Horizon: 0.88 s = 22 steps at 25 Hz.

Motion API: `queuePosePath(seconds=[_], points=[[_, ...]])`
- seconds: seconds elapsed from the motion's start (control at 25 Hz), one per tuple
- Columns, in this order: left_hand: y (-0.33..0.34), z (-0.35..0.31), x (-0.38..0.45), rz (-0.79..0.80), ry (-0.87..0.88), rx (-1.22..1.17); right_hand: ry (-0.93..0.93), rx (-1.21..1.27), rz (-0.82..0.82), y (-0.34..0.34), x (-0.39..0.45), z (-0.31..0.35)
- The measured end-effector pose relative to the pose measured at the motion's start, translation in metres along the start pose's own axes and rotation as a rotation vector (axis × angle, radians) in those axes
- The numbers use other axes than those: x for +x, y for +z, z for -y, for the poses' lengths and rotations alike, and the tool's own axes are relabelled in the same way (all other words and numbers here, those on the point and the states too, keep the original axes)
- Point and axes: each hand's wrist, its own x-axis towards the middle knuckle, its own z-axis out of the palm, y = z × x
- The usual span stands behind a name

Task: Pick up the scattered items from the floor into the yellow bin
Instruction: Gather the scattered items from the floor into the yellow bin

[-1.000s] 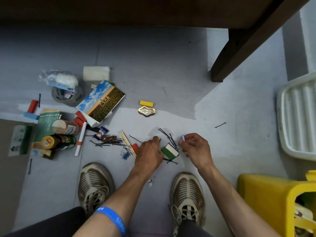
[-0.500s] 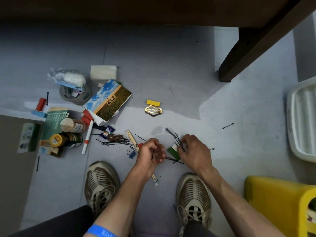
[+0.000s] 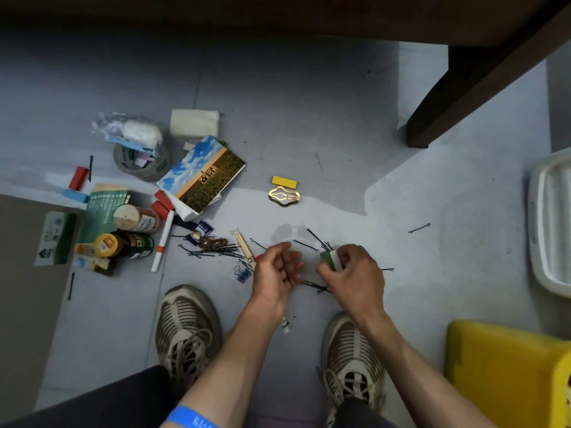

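The grey floor (image 3: 309, 118) carries black hairpins (image 3: 213, 251) at its middle, a gold clip (image 3: 284, 196) touching a yellow block (image 3: 284, 181), a landscape booklet (image 3: 202, 173), bottles (image 3: 123, 245) leftward, and the yellow bin (image 3: 500, 375) at the lower right corner.

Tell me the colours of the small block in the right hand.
Green and white block, pinched by the right hand; head view.

The yellow bin (image 3: 506, 372) is cut off by the right and bottom edges, so its inside cannot be seen. The white tray (image 3: 548, 223) is also cut by the right edge. The green and white block (image 3: 330, 257) is partly hidden by the fingers (image 3: 343, 257) of the right hand (image 3: 355, 274), and the print on the small bottles (image 3: 129, 233) is too small to be read.
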Motion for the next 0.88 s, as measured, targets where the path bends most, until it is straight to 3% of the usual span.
queuePosePath(seconds=[0.12, 0.28, 0.36, 0.44, 0.48, 0.56, 0.64, 0.72, 0.88], points=[[0.01, 0.001, -0.001, 0.1, -0.074, -0.123, -0.032, 0.371, 0.194, -0.02, -0.011, 0.029], [0.014, 0.002, 0.001, 0.151, -0.067, -0.159, 0.237, 0.948, 0.495, -0.032, -0.018, 0.061], [0.014, 0.001, 0.003, 0.146, -0.053, -0.188, 0.213, 1.064, 0.503, -0.03, -0.018, 0.063], [0.013, -0.002, 0.003, 0.127, -0.034, -0.18, 0.178, 1.106, 0.379, -0.031, -0.015, 0.057], [0.012, -0.004, 0.003, 0.125, -0.029, -0.175, 0.148, 1.009, 0.271, -0.03, -0.009, 0.046], [0.008, -0.006, 0.002, 0.126, -0.017, -0.157, -0.023, 0.398, 0.07, -0.024, 0.004, 0.013], [0.005, -0.008, 0.002, 0.118, -0.007, -0.138, -0.176, -0.194, 0.061, -0.012, 0.009, -0.014], [0.002, -0.009, 0.004, 0.092, -0.002, -0.137, -0.265, -0.411, 0.07, 0.002, 0.007, -0.027], [-0.003, -0.01, 0.002, 0.008, 0.003, -0.098, -0.346, -0.51, 0.007, 0.015, 0.012, -0.021]])
